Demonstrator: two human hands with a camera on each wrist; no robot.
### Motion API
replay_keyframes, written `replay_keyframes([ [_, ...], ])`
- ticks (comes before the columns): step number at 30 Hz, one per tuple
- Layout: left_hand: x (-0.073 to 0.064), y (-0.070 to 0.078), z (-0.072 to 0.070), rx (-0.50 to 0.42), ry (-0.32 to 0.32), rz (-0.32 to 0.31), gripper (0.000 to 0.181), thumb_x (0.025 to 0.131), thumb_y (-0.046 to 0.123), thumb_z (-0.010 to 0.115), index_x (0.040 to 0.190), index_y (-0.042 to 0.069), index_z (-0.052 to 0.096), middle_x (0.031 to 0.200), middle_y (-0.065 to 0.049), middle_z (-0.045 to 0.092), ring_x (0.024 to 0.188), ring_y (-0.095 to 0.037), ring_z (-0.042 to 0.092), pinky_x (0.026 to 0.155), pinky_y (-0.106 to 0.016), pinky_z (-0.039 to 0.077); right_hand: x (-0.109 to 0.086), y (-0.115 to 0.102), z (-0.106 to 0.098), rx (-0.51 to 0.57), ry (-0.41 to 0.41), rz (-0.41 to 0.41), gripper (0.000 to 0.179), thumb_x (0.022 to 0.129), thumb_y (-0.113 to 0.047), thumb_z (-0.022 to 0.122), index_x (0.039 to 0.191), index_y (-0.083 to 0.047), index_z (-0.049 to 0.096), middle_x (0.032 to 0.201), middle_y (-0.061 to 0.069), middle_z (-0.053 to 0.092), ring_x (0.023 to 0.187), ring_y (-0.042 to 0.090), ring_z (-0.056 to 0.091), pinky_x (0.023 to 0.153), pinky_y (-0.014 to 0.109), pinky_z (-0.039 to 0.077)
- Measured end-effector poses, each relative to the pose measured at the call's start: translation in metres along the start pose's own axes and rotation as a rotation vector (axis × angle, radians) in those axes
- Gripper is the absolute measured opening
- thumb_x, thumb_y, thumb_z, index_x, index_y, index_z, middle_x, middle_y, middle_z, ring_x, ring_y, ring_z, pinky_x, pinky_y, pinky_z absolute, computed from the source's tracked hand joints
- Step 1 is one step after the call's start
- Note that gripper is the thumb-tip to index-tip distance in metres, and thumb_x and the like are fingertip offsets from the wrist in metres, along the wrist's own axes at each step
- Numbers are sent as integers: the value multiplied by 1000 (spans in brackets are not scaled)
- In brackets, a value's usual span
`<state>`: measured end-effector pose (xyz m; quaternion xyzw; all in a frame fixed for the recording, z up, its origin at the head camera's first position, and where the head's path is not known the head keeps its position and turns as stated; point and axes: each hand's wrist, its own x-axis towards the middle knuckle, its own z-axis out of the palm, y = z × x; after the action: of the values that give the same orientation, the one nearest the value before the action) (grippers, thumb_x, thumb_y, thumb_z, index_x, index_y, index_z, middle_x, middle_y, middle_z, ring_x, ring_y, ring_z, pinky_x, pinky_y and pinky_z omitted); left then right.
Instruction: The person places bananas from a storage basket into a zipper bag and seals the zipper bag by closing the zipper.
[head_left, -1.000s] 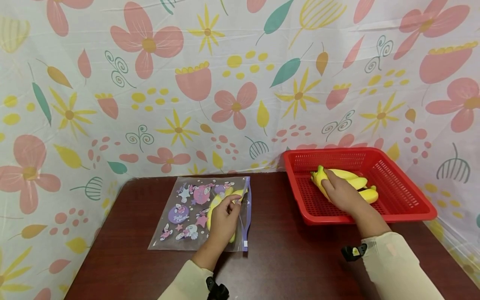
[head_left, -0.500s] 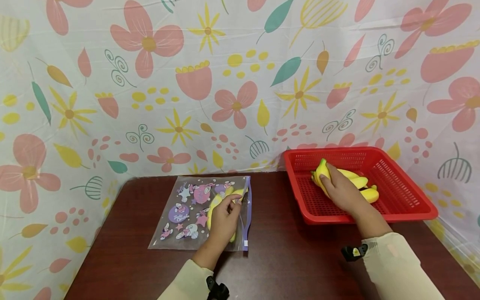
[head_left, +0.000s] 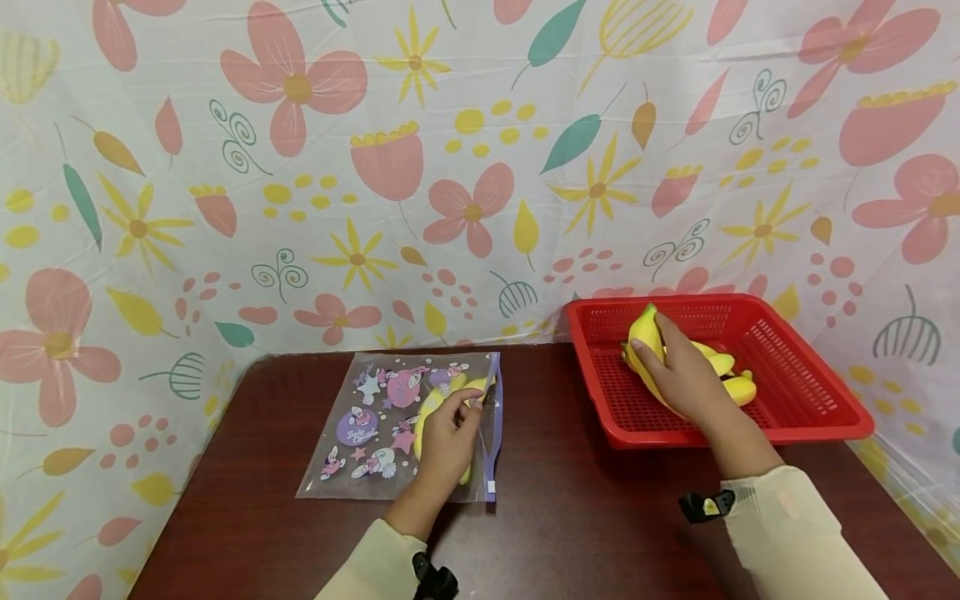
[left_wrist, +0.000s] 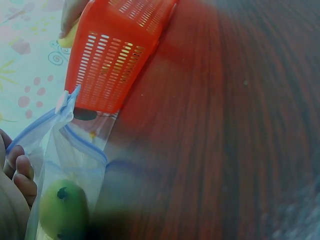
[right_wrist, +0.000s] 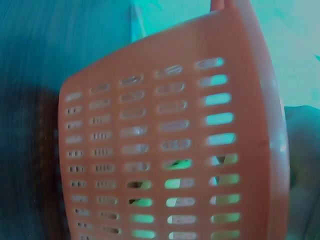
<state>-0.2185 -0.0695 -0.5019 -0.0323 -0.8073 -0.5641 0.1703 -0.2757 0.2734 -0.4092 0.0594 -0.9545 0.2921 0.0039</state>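
Note:
My right hand point(head_left: 688, 379) grips a yellow banana point(head_left: 643, 333) over the left part of the red plastic basket point(head_left: 817, 417). The banana's green tip points up and back. Other bananas point(head_left: 740, 389) lie in the basket beyond the hand. On the left, my left hand point(head_left: 447, 437) pinches the edge of a clear zipper bag point(head_left: 322, 475) with cartoon prints, near its purple slider strip. Inside the bag lie yellow bananas point(head_left: 430, 417), partly covered by the hand. The left wrist view shows the bag mouth parted, with a banana's dark-tipped end point(left_wrist: 64, 207) inside.
Both containers rest on a dark wooden table point(head_left: 555, 508), the basket at the back right. A flower-printed cloth point(head_left: 465, 167) hangs behind the table and along its sides. In the right wrist view, the slotted basket wall point(right_wrist: 150, 115) blocks most of the sight.
The right hand has raised the banana's tip up from the other bananas, so it stands more upright. The left hand and the bag have stayed in place.

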Motion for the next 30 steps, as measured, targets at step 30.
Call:
replay_keyframes([
  [30,-1,3,-1,-3,-1,-15,20,97,17,64,113,13,75,66,5,51,53,-2,42,48,-20,35,-24,-62,4,93,53,-53,85,99,-33,51,163,-11,-2,164,22,23,135,39,36,112,67,35],
])
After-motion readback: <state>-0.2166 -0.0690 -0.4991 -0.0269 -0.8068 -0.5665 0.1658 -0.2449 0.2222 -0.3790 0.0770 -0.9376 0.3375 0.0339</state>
